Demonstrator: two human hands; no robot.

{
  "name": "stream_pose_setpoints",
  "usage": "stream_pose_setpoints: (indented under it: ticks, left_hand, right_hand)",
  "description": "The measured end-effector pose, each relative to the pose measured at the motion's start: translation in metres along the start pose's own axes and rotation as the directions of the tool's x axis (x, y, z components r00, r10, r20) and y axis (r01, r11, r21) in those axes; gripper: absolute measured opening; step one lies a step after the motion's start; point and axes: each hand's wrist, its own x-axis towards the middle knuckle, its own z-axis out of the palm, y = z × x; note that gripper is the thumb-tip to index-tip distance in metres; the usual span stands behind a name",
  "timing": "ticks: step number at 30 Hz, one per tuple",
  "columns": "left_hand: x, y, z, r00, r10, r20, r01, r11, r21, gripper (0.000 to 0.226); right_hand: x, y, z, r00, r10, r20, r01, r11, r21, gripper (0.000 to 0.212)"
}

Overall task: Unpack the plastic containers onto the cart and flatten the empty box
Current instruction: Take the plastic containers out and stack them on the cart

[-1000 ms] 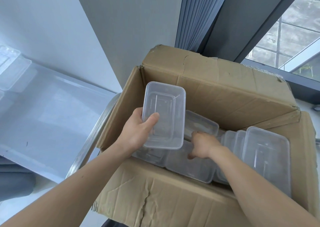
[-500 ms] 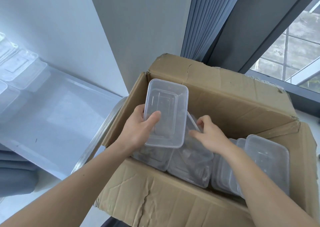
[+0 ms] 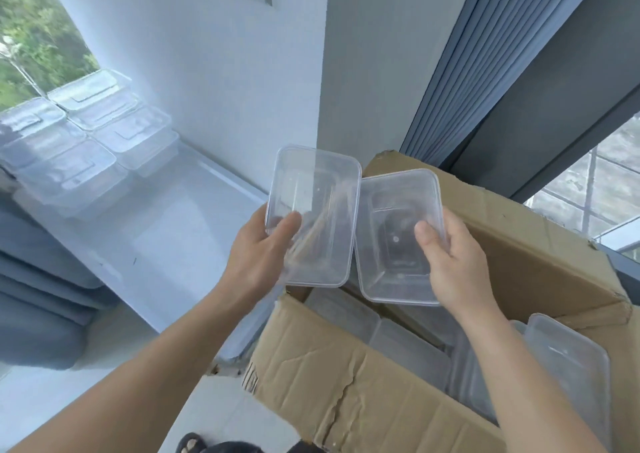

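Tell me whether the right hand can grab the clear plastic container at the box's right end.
Probably not yet: the right hand grips another clear rectangular container. The target container lies uncovered in the brown cardboard box, so a freed hand likely could.

Reaches forward with both bare forearms, hands side by side at like height. Grips left container (image 3: 313, 207) in left hand (image 3: 256, 248), thumb across its near face, fingers hidden behind. Grips right container (image 3: 391, 245) in right hand (image 3: 455, 265), thumb likewise in front, fingers behind.
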Motion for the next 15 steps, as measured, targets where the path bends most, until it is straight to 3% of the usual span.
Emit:
stream_pose_setpoints:
  ticks: [5,8,12,15]
  left_hand:
    - [-0.013,-0.008,-0.085,0.994,-0.026,-0.106,0.021,0.999,-0.040,0.030]
    - [-0.025,-0.022,-0.150,0.986,-0.055,-0.160,0.043,0.996,-0.077,0.039]
    - [-0.044,-0.042,-0.240,0.975,-0.081,-0.209,0.062,0.993,-0.096,0.041]
    - [-0.058,-0.058,-0.301,0.960,-0.114,-0.255,0.092,0.991,-0.098,0.030]
  right_hand:
    - [-0.022,-0.051,0.059,0.998,-0.069,0.003,0.068,0.997,0.028,0.039]
    - [-0.040,-0.082,0.113,0.994,-0.111,0.020,0.110,0.992,0.065,0.029]
    - [-0.065,-0.119,0.193,0.989,-0.132,0.060,0.122,0.982,0.144,0.028]
    - [-0.081,-0.138,0.251,0.983,-0.116,0.139,0.086,0.975,0.203,0.014]
